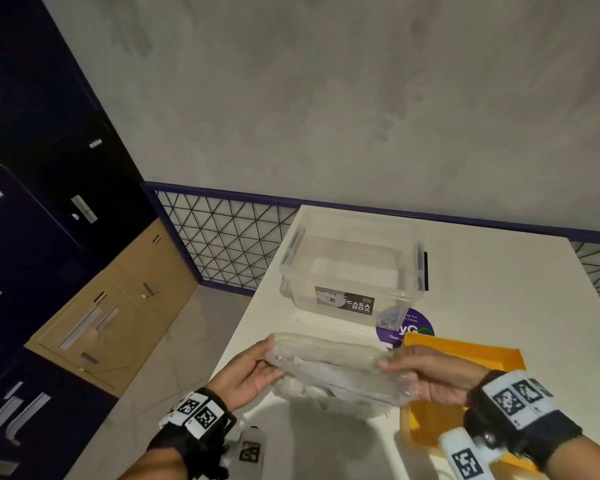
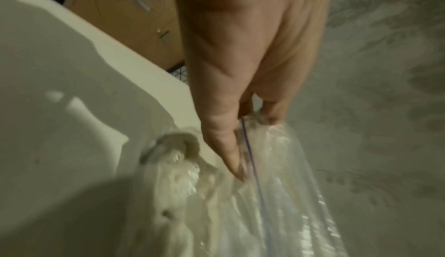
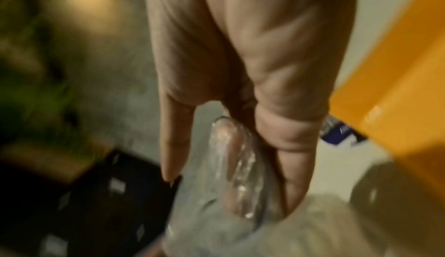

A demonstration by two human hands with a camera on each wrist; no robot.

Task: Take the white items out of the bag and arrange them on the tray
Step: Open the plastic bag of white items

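Note:
A clear zip bag (image 1: 333, 370) with white items inside hangs just above the white table, stretched between both hands. My left hand (image 1: 257, 365) pinches its left end; in the left wrist view the thumb and fingers (image 2: 231, 146) clamp the bag's edge (image 2: 277, 194) by a thin blue zip line. My right hand (image 1: 426, 372) grips the right end, and in the right wrist view the fingers (image 3: 296, 166) fold round crumpled plastic (image 3: 231, 166). The white items (image 2: 183, 181) show through the film, blurred. The yellow tray (image 1: 471, 358) lies under and behind my right hand.
A clear lidless storage box (image 1: 354, 268) labelled CASA BOX stands farther back on the white table (image 1: 499, 299). A purple round sticker (image 1: 409, 329) lies between the box and the tray. The table's left edge drops to the floor beside brown cabinets (image 1: 118, 306).

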